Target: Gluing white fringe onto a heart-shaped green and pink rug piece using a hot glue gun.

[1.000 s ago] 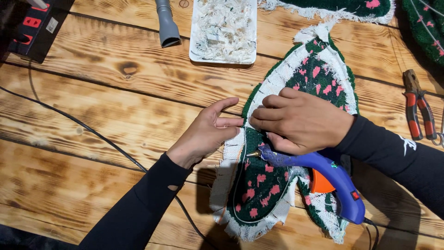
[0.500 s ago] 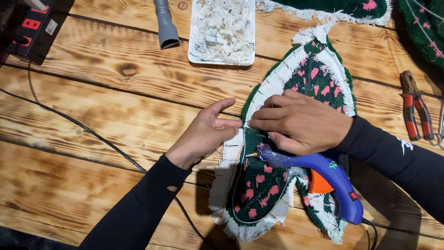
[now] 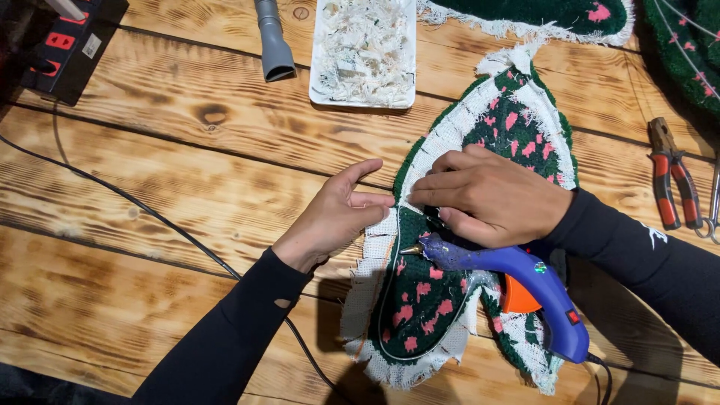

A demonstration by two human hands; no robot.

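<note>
A dark green tufted rug piece (image 3: 431,300) with pink spots and a frayed white backing edge lies on the wooden table (image 3: 187,195). My left hand (image 3: 337,217) presses its fingertips on the white edge at the piece's left side. My right hand (image 3: 491,195) lies flat on the piece, fingers pushing the folded white edge down, right beside the left fingertips. A blue glue gun (image 3: 525,289) with an orange trigger rests on the piece just below my right hand, nozzle pointing left. Neither hand grips it.
A white tray (image 3: 319,75) of fabric scraps and a grey hose nozzle (image 3: 271,41) sit at the back. A black power strip (image 3: 64,45) is at the far left, with a black cable (image 3: 150,214) crossing the table. Red-handled pliers (image 3: 671,180) lie right. More green rug pieces (image 3: 540,15) lie behind.
Both hands stay pressed on the white edge; the fingers have shifted only slightly. The glue gun has not moved.
</note>
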